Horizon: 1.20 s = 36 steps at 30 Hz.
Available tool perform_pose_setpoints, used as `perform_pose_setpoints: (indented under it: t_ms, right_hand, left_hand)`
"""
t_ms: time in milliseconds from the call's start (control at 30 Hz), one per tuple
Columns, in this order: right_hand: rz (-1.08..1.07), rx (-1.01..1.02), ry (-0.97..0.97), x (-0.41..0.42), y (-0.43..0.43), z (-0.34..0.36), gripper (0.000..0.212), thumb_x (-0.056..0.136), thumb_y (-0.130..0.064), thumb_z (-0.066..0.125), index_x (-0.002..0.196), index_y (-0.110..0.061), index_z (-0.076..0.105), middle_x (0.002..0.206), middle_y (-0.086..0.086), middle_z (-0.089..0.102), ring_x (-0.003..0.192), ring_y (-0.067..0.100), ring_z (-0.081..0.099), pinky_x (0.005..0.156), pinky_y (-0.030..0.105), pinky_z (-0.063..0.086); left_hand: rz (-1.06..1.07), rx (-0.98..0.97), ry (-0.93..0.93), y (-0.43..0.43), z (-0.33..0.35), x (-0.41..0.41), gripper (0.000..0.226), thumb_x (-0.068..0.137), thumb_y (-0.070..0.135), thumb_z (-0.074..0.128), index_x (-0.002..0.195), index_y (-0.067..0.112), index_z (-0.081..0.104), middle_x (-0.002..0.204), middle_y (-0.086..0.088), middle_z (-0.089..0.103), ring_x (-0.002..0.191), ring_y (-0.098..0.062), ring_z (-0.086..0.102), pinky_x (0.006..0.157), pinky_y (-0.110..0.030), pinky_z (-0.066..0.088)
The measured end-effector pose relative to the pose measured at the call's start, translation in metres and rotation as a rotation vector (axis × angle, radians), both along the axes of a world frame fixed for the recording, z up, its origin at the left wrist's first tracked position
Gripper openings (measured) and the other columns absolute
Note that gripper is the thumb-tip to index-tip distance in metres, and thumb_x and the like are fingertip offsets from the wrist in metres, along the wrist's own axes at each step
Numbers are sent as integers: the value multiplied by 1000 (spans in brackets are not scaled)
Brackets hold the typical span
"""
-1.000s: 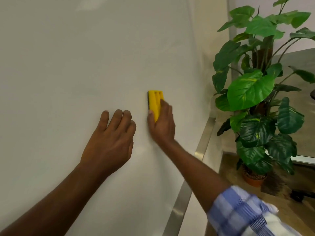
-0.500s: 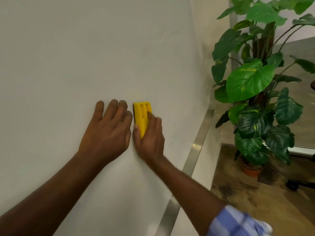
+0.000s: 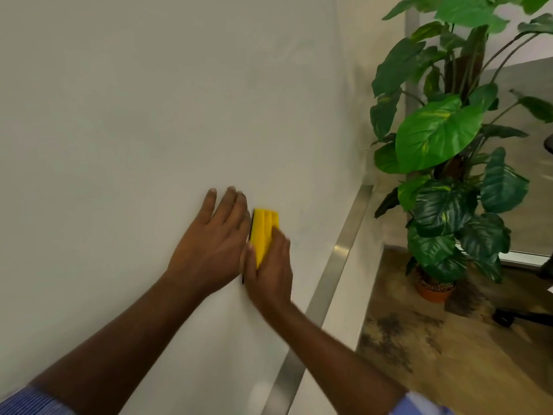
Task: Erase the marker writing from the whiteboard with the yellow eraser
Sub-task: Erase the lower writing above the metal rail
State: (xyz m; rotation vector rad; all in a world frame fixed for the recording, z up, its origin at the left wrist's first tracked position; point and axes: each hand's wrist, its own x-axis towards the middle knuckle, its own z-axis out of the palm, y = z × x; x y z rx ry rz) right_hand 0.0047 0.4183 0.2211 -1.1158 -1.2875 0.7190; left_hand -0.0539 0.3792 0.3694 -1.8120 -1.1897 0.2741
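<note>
1. Whiteboard (image 3: 134, 115) fills the left and centre of view, surface looks wiped; only a faint smudge right of the eraser, metal frame (image 3: 338, 256) on its right edge.
2. Plant (image 3: 449, 151) in a terracotta pot stands on the floor right of the board.
3. Left hand (image 3: 209, 247) flat on the board, fingers extended, gripping nothing.
4. Right hand (image 3: 269, 271) presses the eraser (image 3: 263, 232) against the board, fingers wrapped over its lower half, touching the left hand.
5. Eraser: yellow, upright, lower centre of board.
</note>
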Motion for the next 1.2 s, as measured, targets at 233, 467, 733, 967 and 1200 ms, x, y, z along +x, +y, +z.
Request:
perform_pose_setpoints:
  t_ms: [233, 467, 733, 967, 1200]
  right_hand:
    - [-114, -133, -46, 44, 127, 10, 57, 99, -50, 41, 146, -20, 32, 130, 10, 50, 118, 33, 53, 92, 42, 47]
    - [-54, -220, 47, 2, 6, -48, 61, 99, -58, 34, 149, -25, 25, 137, 2, 47, 122, 23, 52, 98, 39, 49]
    - [-102, 22, -39, 33, 103, 23, 57, 98, -53, 41, 145, -21, 31, 130, 4, 49, 115, 25, 53, 89, 38, 48]
    - [-72, -663, 139, 30, 79, -63, 54, 100, -47, 43, 144, -17, 32, 130, 18, 55, 114, 39, 57, 93, 43, 48]
    - [-42, -41, 39, 9, 34, 6, 60, 97, -63, 35, 145, -27, 29, 131, -3, 47, 115, 15, 51, 90, 32, 48]
  left_hand:
    - [31, 0, 15, 1, -2, -2, 52, 98, 25, 45, 137, -7, 56, 147, -30, 49, 142, -46, 40, 119, -62, 29]
    - [55, -9, 28, 4, -4, 0, 54, 98, 28, 47, 138, -8, 54, 147, -32, 47, 142, -48, 39, 118, -62, 29]
    - [41, -1, 21, 2, -1, 2, 52, 97, 27, 53, 136, -7, 57, 145, -32, 51, 140, -48, 44, 115, -62, 36]
    - [46, 2, 28, 3, -2, 4, 52, 96, 26, 53, 135, -8, 59, 144, -31, 52, 140, -47, 44, 115, -61, 37]
    - [39, 5, 32, 5, -6, 0, 52, 97, 27, 52, 136, -7, 56, 145, -33, 49, 141, -49, 41, 117, -63, 32]
